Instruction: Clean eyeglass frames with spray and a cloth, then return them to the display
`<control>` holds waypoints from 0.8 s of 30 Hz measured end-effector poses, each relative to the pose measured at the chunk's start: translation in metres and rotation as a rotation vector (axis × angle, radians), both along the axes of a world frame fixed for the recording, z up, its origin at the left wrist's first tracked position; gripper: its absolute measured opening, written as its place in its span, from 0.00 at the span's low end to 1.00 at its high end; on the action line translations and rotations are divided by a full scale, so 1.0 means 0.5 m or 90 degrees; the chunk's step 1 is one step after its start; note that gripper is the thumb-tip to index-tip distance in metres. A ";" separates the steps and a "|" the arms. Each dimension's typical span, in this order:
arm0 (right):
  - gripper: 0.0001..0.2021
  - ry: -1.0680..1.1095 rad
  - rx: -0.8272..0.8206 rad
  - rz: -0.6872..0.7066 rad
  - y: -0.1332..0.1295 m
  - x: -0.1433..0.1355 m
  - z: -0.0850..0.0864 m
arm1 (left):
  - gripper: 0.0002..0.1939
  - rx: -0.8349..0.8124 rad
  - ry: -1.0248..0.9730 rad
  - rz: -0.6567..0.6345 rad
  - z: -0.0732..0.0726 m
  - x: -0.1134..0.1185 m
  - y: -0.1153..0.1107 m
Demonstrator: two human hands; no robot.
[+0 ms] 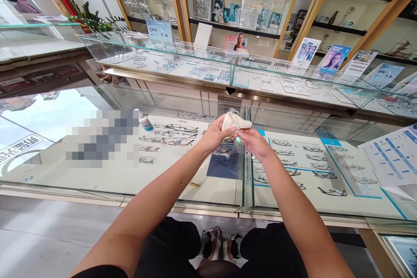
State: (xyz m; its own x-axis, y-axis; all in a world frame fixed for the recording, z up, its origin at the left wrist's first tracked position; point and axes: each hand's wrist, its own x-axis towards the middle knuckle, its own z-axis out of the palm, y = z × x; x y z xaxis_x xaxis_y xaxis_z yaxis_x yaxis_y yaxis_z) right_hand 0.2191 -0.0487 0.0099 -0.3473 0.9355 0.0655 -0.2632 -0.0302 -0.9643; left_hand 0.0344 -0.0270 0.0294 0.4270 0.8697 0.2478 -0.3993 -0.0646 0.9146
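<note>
My left hand (pixel 215 134) is closed on a whitish cloth (pixel 241 123), which is folded over part of a pair of eyeglasses. My right hand (pixel 256 142) pinches the eyeglasses (pixel 241 145) at their thin frame, close against the left fingers. One clear lens hangs below the fingertips and shows a greenish glint. The cloth and fingers hide the other lens. Both hands are held together above the glass display counter (pixel 246 173), near the joint between its two sections.
A small white bottle with a blue label (pixel 145 120) stands on the counter to the left. Rows of eyeglasses (pixel 182 128) lie under the glass. A printed card (pixel 392 156) stands at the right. Another glass case (pixel 208 63) runs behind, before shelves.
</note>
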 end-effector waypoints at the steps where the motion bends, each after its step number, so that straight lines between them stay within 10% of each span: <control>1: 0.17 0.012 -0.004 -0.004 -0.001 -0.005 -0.002 | 0.30 0.005 0.004 0.015 -0.001 0.003 -0.003; 15: 0.16 -0.013 0.035 -0.027 -0.010 -0.011 0.009 | 0.33 -0.074 -0.002 0.140 -0.024 0.006 0.021; 24: 0.12 0.074 0.081 -0.225 0.013 0.036 0.024 | 0.33 -0.064 0.101 0.074 -0.046 0.006 0.019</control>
State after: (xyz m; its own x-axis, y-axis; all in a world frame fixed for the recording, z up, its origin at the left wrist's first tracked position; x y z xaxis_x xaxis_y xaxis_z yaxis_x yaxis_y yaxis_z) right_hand 0.2373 -0.0424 0.0219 0.0114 0.9780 0.2081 -0.3436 0.1992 -0.9177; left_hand 0.0374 -0.0174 0.0063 0.3492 0.9322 0.0952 -0.2458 -0.0069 0.9693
